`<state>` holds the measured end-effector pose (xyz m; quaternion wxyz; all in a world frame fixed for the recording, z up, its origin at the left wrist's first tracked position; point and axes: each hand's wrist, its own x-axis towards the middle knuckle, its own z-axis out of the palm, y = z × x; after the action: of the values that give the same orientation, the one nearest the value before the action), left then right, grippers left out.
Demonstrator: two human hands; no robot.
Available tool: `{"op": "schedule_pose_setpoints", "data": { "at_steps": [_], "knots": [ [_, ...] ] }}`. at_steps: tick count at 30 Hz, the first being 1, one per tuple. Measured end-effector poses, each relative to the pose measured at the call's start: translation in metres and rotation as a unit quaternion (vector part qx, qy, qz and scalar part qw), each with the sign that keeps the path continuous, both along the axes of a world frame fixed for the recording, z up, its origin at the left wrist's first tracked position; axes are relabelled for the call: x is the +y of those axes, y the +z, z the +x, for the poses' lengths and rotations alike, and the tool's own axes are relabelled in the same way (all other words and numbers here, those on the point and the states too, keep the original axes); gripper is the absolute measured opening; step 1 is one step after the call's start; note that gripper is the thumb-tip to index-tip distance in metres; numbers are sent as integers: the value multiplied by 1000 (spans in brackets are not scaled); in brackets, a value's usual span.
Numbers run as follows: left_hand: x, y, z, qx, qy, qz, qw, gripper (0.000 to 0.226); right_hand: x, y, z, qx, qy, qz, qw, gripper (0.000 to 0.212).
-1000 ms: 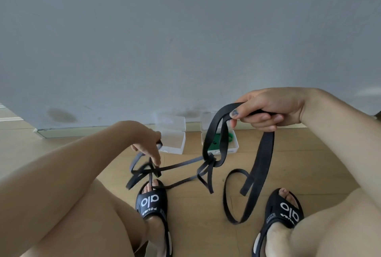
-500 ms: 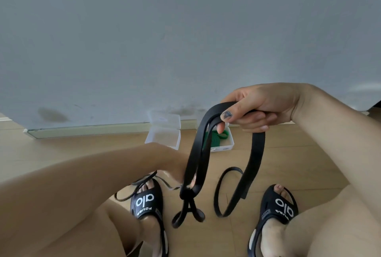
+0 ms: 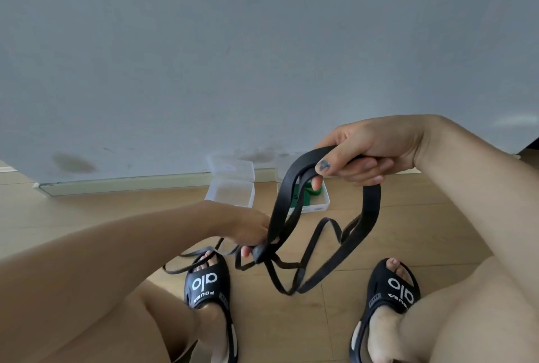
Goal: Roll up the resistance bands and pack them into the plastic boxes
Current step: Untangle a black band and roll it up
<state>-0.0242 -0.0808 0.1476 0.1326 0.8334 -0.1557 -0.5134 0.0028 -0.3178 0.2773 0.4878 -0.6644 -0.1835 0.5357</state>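
A tangle of black resistance bands (image 3: 370,214) hangs in the air between my knees. My right hand (image 3: 367,155) is raised and closed around their upper loops. Lower down, my left hand (image 3: 250,231) pinches the knot where the bands cross, its fingers partly hidden behind them. Thin black loops trail down over the floor and across my left sandal. By the wall stand two clear plastic boxes with lids open: the left box (image 3: 230,195) holds nothing, the right box (image 3: 316,206) holds a rolled green band (image 3: 300,198).
I sit over a wooden floor (image 3: 291,322) with my feet in black sandals, the left sandal (image 3: 208,282) and the right sandal (image 3: 393,287). A grey wall (image 3: 262,56) with a pale skirting board rises just behind the boxes.
My left hand has moved right to the knot of the black bands and taken hold of it. My right hand stays high with the upper loops; the hanging loops have spread wider.
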Motion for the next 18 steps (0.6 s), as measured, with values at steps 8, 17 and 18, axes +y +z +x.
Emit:
{"op": "schedule_pose_setpoints", "data": {
  "at_steps": [8, 17, 18],
  "knots": [
    [7, 39, 18, -86, 112, -214, 966, 8, 23, -18, -12, -75, 135, -176, 972, 15],
    [18, 73, 26, 2, 296, -412, 861, 27, 37, -53, -13, -105, 201, -360, 905, 18],
    [18, 76, 27, 4, 320, -428, 845, 30, 38, -56, -14, -109, 207, -377, 896, 17]
  ]
}}
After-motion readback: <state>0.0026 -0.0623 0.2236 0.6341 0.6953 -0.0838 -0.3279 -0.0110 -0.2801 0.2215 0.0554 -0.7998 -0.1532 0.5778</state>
